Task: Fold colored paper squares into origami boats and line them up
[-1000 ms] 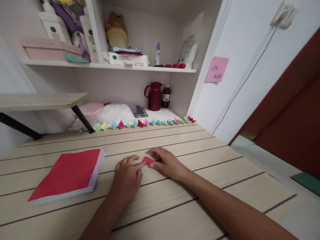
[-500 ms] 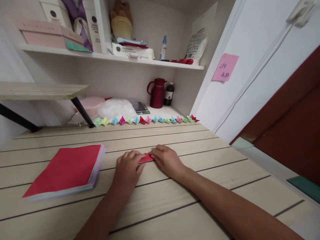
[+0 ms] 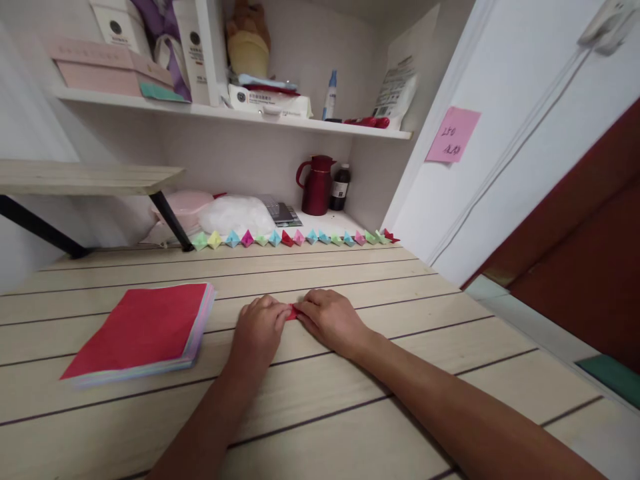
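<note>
A small folded piece of red paper (image 3: 293,311) lies on the wooden table between my two hands, mostly hidden under the fingers. My left hand (image 3: 261,327) pinches its left end, thumb and fingers together. At the right end, the fingers of my right hand (image 3: 327,319) are closed on the paper and press it to the tabletop. To the left of my left hand rests a stack of square coloured paper (image 3: 143,328) with a red sheet on top. Along the table's back edge runs a row of small folded paper boats (image 3: 274,239) in several colours.
A raised wooden stand (image 3: 90,177) with black legs is at the back left. Behind the boats are a white plastic bag (image 3: 237,215), a dark red jug (image 3: 317,187) and a dark bottle (image 3: 340,188). A shelf (image 3: 240,117) above holds boxes and packets.
My hands have come closer together, so less of the red paper shows between them. The whole view has shifted slightly.
</note>
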Demonstrator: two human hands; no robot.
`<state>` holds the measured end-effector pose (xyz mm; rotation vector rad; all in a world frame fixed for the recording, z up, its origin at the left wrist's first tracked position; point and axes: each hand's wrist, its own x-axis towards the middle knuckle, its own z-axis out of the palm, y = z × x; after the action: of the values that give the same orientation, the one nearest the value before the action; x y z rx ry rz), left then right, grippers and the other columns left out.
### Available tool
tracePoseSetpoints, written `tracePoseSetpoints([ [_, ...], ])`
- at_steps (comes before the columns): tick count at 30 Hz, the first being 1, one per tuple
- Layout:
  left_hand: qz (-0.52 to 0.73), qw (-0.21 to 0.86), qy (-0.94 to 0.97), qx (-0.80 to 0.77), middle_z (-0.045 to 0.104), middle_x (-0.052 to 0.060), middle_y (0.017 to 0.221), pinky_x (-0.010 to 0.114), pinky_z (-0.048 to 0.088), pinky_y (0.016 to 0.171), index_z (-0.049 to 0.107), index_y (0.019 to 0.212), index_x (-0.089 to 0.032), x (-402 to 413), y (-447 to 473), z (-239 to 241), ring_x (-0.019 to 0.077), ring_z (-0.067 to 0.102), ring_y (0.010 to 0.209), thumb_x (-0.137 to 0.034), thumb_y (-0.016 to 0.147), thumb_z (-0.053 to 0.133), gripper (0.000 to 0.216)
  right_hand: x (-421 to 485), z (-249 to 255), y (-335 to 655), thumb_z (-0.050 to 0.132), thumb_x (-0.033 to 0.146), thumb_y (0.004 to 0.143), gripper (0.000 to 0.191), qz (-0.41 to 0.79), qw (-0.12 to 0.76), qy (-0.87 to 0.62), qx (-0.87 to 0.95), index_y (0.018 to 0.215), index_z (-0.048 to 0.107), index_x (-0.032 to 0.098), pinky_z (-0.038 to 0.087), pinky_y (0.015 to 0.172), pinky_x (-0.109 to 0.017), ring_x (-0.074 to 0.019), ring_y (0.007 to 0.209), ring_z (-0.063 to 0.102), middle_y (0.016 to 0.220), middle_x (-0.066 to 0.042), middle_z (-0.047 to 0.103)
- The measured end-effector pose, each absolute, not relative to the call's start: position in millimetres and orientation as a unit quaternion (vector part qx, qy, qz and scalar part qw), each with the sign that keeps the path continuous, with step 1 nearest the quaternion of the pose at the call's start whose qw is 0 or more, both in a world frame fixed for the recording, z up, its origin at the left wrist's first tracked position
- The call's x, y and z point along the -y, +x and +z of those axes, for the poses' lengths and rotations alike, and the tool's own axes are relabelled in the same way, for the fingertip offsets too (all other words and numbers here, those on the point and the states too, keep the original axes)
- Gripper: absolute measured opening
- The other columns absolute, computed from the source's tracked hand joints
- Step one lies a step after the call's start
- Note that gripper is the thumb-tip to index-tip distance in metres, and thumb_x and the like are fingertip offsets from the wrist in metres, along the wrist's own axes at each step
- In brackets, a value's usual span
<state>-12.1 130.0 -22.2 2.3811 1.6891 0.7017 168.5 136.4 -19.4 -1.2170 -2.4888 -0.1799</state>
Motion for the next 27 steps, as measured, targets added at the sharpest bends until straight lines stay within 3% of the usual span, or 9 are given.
tracePoseSetpoints([
  [5,0.226,0.071,0.802,-0.548,0.07,0.004,0.092,0.034,0.041,0.078,0.068,0.105,-0.023,-129.5,-11.4,-20.3,0.0203,0.062,0.084,-0.021,0.085,0.061,0.022,-139.7,-19.9,170.5,0.049,0.023,0.094,0.021,-0.053,0.202,-0.454,0.866,0.098,0.07,0.019,0.043,0.079,-0.029,-0.0191,0.086,0.062,0.09,-0.007,0.068],
  [12,0.343,0.123,0.767,-0.528,0.07,0.003,0.08,0.03,0.04,0.07,0.07,0.077,-0.022,-129.6,-15.2,-20.6,0.02,0.062,0.077,-0.025,0.085,0.056,0.017,-145.3,-19.5,174.8,0.053,0.018,0.091,0.019,0.092,0.307,-0.434,0.842,0.097,0.071,0.022,0.046,0.082,-0.027,-0.0168,0.09,0.063,0.096,-0.004,0.069],
  [15,0.399,0.164,0.736,-0.521,0.07,0.002,0.077,0.029,0.042,0.068,0.07,0.074,-0.023,-131.6,-18.0,-20.8,0.0187,0.062,0.074,-0.029,0.084,0.056,0.018,-143.6,-17.1,174.2,0.059,0.018,0.087,0.018,0.134,0.34,-0.406,0.838,0.099,0.071,0.022,0.047,0.082,-0.028,-0.0172,0.093,0.063,0.101,-0.006,0.068],
  [18,0.427,0.185,0.719,-0.516,0.069,0.001,0.074,0.028,0.043,0.068,0.069,0.07,-0.023,-132.7,-18.4,-20.2,0.0182,0.062,0.072,-0.03,0.082,0.056,0.019,-139.6,-14.5,171.7,0.062,0.016,0.083,0.017,0.205,0.367,-0.385,0.822,0.096,0.072,0.02,0.047,0.079,-0.026,-0.0161,0.086,0.063,0.093,-0.005,0.069],
  [24,0.473,0.21,0.685,-0.512,0.068,0.002,0.074,0.029,0.046,0.069,0.07,0.073,-0.022,-129.1,-12.8,-17.7,0.0185,0.062,0.072,-0.033,0.08,0.057,0.019,-135.2,-15.7,166.4,0.058,0.014,0.081,0.018,0.381,0.406,-0.399,0.729,0.091,0.072,0.018,0.046,0.071,-0.025,-0.0151,0.076,0.061,0.084,-0.002,0.07],
  [27,0.491,0.217,0.672,-0.511,0.066,0.003,0.075,0.03,0.047,0.072,0.071,0.073,-0.022,-127.3,-9.8,-16.9,0.019,0.062,0.074,-0.034,0.077,0.059,0.018,-132.5,-13.9,165.6,0.058,0.012,0.078,0.02,0.399,0.422,-0.393,0.713,0.091,0.071,0.018,0.045,0.071,-0.025,-0.0145,0.077,0.059,0.089,-0.003,0.067],
])
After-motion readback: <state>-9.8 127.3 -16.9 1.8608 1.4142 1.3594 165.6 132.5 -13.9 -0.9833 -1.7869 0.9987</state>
